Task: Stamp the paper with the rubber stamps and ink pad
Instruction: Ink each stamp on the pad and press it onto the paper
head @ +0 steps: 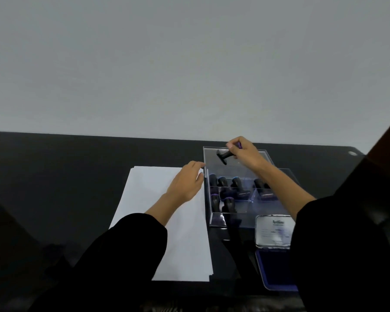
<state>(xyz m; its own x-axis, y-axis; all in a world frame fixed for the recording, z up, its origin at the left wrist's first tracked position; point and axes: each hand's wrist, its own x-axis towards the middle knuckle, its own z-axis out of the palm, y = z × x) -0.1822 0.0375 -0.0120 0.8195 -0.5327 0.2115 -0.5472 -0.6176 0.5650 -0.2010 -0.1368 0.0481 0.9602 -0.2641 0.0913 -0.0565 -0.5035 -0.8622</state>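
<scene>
The right hand [243, 152], in the centre-right of the frame, gripped a black rubber stamp [223, 155] by its handle, with the fingers curled round it. The stamp was tilted, its flat base pointing toward the lower left, and it hung above the rear part of a clear plastic box [243, 219]. A purple tip showed at the top of the handle between the fingers.

Inside the box, several more dark stamps [236, 183] stood in its compartments, some with purple ends.

The left hand [186, 183] lay on the upper right corner of the white paper [185, 244]. Its fingers were loosely extended and held nothing. Their tips touched the left wall of the box near its rear corner.

The paper lay on a black table [54, 176] just left of the box, its long edge running alongside it.

At the lower right, just in front of the box, the ink pad [276, 271] sat open, showing its dark blue surface. Its silvery lid [274, 230] was folded back toward the box. The right sleeve partly covered both.
</scene>
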